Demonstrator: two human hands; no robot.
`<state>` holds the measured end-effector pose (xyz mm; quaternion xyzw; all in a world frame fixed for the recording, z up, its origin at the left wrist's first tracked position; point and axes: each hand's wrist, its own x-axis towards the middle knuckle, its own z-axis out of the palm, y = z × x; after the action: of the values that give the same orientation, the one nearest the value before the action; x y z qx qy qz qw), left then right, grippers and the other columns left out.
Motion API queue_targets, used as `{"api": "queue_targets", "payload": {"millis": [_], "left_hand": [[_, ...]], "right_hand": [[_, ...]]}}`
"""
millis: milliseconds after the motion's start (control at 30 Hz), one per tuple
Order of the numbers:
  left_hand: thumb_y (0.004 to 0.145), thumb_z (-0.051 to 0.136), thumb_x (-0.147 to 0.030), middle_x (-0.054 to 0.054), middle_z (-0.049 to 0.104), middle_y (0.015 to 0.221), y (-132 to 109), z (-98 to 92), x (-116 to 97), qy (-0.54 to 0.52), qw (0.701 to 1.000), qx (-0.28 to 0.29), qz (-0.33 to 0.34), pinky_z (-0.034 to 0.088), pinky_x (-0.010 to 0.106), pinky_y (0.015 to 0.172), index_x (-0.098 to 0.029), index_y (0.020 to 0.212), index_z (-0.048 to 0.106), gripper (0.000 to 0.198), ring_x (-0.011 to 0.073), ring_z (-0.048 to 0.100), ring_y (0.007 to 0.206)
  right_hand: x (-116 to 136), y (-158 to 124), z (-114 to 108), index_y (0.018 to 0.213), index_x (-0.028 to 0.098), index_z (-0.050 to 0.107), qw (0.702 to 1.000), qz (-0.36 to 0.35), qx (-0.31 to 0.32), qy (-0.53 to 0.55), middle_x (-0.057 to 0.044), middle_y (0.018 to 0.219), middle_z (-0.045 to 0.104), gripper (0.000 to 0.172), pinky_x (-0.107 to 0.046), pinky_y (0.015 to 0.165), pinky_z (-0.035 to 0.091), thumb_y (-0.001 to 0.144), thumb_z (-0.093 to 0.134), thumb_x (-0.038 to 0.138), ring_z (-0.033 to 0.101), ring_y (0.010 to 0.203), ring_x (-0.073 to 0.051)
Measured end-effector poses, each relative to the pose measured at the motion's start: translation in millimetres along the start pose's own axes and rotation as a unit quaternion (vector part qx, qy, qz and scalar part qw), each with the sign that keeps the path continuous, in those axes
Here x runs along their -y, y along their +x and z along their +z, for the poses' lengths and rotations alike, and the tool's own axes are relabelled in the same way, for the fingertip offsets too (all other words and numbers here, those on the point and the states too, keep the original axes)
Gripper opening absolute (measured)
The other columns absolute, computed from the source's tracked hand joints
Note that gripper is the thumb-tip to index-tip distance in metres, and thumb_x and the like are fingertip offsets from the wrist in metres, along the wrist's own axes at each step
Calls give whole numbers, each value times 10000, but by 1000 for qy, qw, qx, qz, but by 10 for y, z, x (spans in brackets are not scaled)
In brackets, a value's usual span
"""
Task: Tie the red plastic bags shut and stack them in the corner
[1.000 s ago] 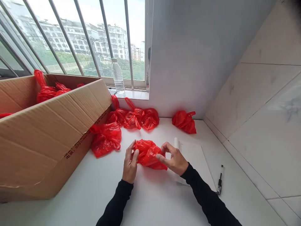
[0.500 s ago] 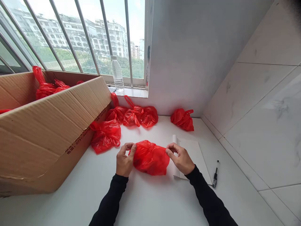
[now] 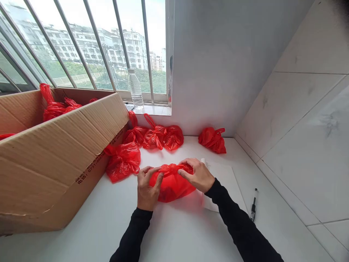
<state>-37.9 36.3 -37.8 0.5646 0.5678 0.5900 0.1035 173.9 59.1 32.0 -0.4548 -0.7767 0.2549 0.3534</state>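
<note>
A red plastic bag [image 3: 174, 189] lies in front of me on the white table, something darker showing faintly through it. My left hand [image 3: 148, 187] is closed on the left end of its gathered top, thumb against fingers. From the right, my right hand [image 3: 196, 174] grips the same bunched top edge, with the thumb toward me. The bag's contents cannot be made out. Left of my left hand sits another red bag [image 3: 124, 160]. Partly under my right forearm is a white notebook [image 3: 222, 178].
A large cardboard box [image 3: 62, 145] with red bags [image 3: 54, 109] inside stands at the left. Red bags [image 3: 154, 136] line the wall, and one more bag [image 3: 212, 140] lies farther right. A pen [image 3: 253, 205] is on the right. A water bottle [image 3: 135, 89] stands on the sill.
My right hand has moved left and inward over the bag. The bag's top, spread out before, is now gathered into a band between both hands.
</note>
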Motion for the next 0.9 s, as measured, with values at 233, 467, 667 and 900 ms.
{"api": "queue_targets", "payload": {"millis": [233,467,667,900], "left_hand": [[927,502,-464,62,614,946,139,-176,233,23,991,-108,-81,516,327,774,-186,994,660,327,194,601,843],[783,668,-250,99,503,1421,129,-149,-355,149,955,57,249,253,558,1165,-294,1268,640,488,366,421,1341],[926,573,-374,72,649,992,158,-299,-599,126,988,-34,88,488,379,860,-241,1031,763,254,227,600,892],[902,574,-510,31,727,1045,30,-532,-923,74,996,25,-46,500,397,952,-280,1059,731,320,246,665,967]], "right_hand": [[-213,52,-211,981,196,531,971,102,-132,174,-60,908,665,226,-338,731,502,870,585,386,641,803,-204],[-33,-35,-410,1072,191,594,982,99,-55,148,-4,810,629,309,-307,684,479,879,602,432,591,725,-168],[-3,-63,-575,884,186,639,986,110,-102,72,-33,806,661,265,-338,713,486,920,535,427,610,761,-196],[403,-296,-655,1246,278,553,972,2,-226,67,-47,1073,627,383,-425,871,519,872,629,313,606,965,-220]]}}
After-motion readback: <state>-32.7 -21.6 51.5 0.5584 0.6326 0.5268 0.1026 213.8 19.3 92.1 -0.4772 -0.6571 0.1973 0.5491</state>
